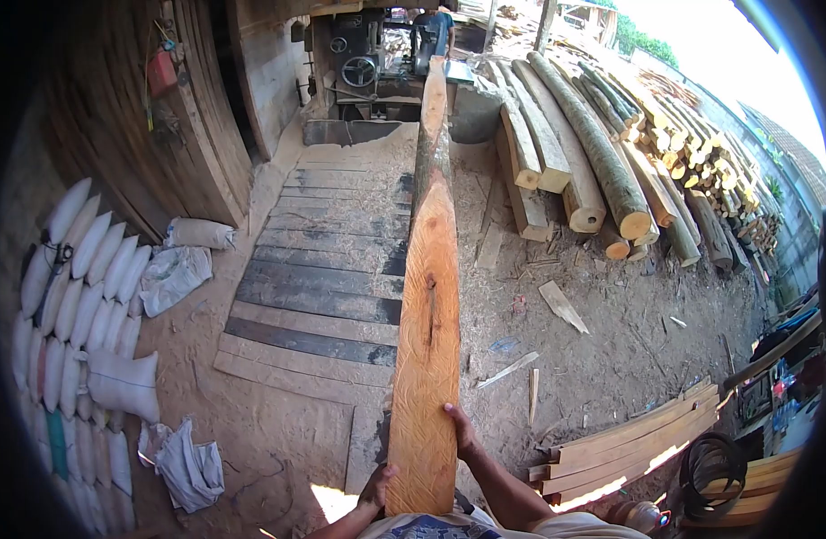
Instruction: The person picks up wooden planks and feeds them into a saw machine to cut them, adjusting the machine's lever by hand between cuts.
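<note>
A long sawn log (426, 359) with a flat orange-brown face runs from my body up to the machine at the top. Bark shows along its middle part. My left hand (377, 486) grips its left edge near the bottom end. On the right edge, slightly farther up, my right hand (462, 429) holds the wood, thumb on the upper face and the other fingers mostly hidden. The far end of the log lies by the saw machine (373, 67), where a person (445, 31) in a blue top stands.
Squared and round logs (602, 153) lie piled at the upper right. Stacked planks (629, 445) and a coiled band (712, 474) are at the lower right. Filled white sacks (80, 296) line the left. Wooden slats (319, 269) cover part of the floor; wood scraps (564, 306) lie right.
</note>
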{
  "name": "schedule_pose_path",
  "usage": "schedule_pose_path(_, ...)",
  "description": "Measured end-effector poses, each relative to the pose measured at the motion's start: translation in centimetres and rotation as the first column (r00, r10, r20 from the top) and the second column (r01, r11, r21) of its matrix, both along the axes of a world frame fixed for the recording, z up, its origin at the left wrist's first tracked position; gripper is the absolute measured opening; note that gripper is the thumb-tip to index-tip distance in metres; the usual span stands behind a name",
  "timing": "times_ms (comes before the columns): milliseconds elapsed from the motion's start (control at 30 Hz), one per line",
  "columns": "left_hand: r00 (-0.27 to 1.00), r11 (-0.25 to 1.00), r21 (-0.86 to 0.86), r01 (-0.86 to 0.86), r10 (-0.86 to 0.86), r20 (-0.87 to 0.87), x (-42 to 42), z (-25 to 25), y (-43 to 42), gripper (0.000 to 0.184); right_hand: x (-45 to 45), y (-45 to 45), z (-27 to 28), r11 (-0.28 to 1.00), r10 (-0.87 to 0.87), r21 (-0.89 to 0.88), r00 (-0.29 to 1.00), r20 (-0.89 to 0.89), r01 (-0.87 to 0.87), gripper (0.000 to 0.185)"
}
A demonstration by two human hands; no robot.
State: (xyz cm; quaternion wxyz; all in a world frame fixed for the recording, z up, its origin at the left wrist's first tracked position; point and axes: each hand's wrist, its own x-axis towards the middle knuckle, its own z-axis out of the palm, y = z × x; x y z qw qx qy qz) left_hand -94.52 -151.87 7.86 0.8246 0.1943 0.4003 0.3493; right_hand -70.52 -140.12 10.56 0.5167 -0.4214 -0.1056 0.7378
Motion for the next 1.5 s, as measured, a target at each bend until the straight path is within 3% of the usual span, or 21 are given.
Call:
schedule_pose_path(200,0.996,0.998,-0.028,-0.056,0.058,0.063,0.5,0.5,3.2,0.082,0.4,3.0,0.0,1.000,0.023,0.000,0.997,-0.074,-0.023,0.074)
schedule_pose_path(267,0.996,0.998,-0.044,-0.037,0.041,0.084,0.1,-2.9,3.9,0.084,0.5,4.1,1.1,1.000,0.025,0.010,0.999,-0.040,-0.024,0.075)
schedule_pose_path(467,0.990,0.996,-0.083,-0.012,0.024,0.138,-0.2,-4.9,7.4,0.086,0.6,7.9,1.9,1.000,0.017,0.007,1.000,-0.021,-0.017,0.078)
schedule_pose_path(533,0.990,0.996,-0.082,-0.030,0.041,0.132,0.2,-3.7,8.9,0.081,0.8,9.4,1.8,1.000,0.023,0.004,0.999,-0.027,-0.023,0.078)
schedule_pose_path(600,0.994,0.995,-0.066,-0.069,0.074,0.083,1.3,1.9,11.6,0.072,0.9,11.1,1.9,0.999,0.035,-0.003,0.998,-0.051,-0.036,0.078)
schedule_pose_path(700,0.989,0.995,-0.061,-0.076,0.084,0.125,1.5,0.2,14.3,0.072,1.3,14.0,1.1,0.998,0.026,-0.047,0.999,-0.038,-0.028,0.079)
schedule_pose_path(800,0.997,0.997,-0.026,-0.069,0.070,0.044,1.5,-0.2,17.3,0.072,1.6,17.5,0.7,1.000,0.027,-0.008,0.997,-0.076,-0.027,0.078)
schedule_pose_path(900,0.997,0.998,-0.006,-0.055,0.055,-0.061,1.1,-4.1,20.0,0.071,2.0,20.6,0.4,0.999,0.019,-0.043,0.998,-0.060,-0.021,0.078)
schedule_pose_path(1000,0.997,0.998,-0.039,-0.058,0.056,-0.059,1.7,-3.7,22.9,0.071,2.2,23.8,0.2,0.999,0.001,-0.039,1.000,0.029,0.000,0.082)
schedule_pose_path(1100,0.996,0.997,-0.044,-0.068,0.071,0.053,2.7,0.5,27.2,0.057,2.6,26.9,0.5,0.999,0.007,-0.053,1.000,0.001,-0.007,0.083)
schedule_pose_path(1300,0.993,0.994,-0.058,-0.093,0.097,0.067,4.1,0.7,34.2,0.065,4.1,33.9,0.8,0.998,0.059,-0.010,0.996,-0.067,-0.060,0.082)
schedule_pose_path(1400,0.997,0.995,-0.069,-0.073,0.074,0.026,4.8,-0.4,38.1,0.076,4.8,37.9,0.6,0.997,0.015,-0.070,0.999,0.041,-0.012,0.083)
schedule_pose_path(1500,0.996,0.994,-0.071,-0.088,0.087,-0.012,5.8,0.0,42.2,0.074,5.7,42.2,0.1,1.000,0.000,-0.016,0.998,0.056,0.001,0.083)
